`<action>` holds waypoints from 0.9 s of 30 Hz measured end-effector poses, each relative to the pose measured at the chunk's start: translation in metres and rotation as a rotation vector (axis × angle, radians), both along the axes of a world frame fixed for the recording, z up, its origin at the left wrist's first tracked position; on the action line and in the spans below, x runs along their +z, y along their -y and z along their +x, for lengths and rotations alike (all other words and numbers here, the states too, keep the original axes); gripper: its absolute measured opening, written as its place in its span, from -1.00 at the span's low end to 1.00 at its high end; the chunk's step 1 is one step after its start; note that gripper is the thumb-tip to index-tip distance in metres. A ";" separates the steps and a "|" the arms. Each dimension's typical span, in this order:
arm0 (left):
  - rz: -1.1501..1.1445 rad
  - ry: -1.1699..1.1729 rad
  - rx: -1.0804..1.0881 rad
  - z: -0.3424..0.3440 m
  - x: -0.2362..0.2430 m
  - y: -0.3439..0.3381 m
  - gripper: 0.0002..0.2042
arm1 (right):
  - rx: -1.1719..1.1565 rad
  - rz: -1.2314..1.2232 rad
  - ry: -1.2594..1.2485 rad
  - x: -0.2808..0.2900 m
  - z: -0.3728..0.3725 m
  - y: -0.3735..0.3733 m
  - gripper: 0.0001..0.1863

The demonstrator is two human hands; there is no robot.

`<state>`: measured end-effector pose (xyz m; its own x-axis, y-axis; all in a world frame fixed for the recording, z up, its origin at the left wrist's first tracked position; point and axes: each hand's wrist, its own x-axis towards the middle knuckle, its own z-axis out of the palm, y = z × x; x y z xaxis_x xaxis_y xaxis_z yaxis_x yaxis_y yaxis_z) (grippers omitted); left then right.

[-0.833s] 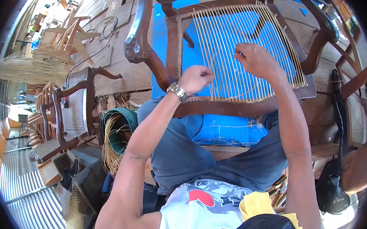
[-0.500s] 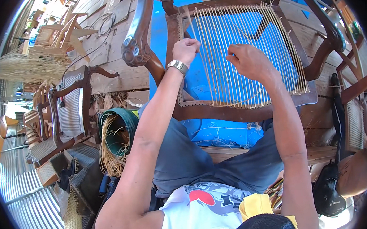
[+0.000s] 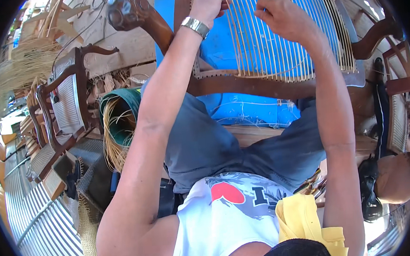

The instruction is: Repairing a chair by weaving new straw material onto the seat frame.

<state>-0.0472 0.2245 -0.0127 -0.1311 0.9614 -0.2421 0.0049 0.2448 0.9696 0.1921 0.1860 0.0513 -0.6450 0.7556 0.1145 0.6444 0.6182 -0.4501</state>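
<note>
A dark carved wooden chair frame (image 3: 249, 82) lies before me at the top of the view, its seat opening strung with parallel pale cane strands (image 3: 275, 53). Small holes run along the frame's edge. My left hand (image 3: 208, 8), with a metal watch on its wrist, is closed at the left side of the strands, thumb and fingers pinched on the leftmost cane strand. Over the middle of the strands, my right hand (image 3: 288, 20) is closed, fingers curled toward the thumb; whatever it may hold is too small to make out.
Beside my left leg lies a green bucket (image 3: 136, 101) with loose cane strands. More carved chairs (image 3: 65, 108) and a cane bundle (image 3: 23, 68) are at left. A blue covered surface (image 3: 255, 108) lies under the frame. At right are a person's leg and a black shoe (image 3: 369, 188).
The view has tilted down, so the chair frame and both hands sit higher in the picture. Both hands stay closed near the same strands.
</note>
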 end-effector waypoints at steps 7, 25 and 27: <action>-0.028 -0.048 -0.064 0.037 0.028 0.071 -0.69 | 0.006 -0.020 0.052 -0.019 0.023 0.005 -0.76; -0.109 -0.111 -0.730 0.015 0.009 0.149 -0.71 | 0.064 -0.021 0.156 -0.020 0.020 0.020 -0.72; -0.145 -0.112 -0.722 0.020 0.010 0.148 -0.74 | 0.068 -0.020 0.163 -0.020 0.010 0.020 -0.72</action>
<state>-0.0271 0.0762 -0.0023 0.4900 0.7769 -0.3954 0.3103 0.2684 0.9119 0.2024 0.1660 0.0309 -0.7038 0.7104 -0.0104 0.6665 0.6551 -0.3557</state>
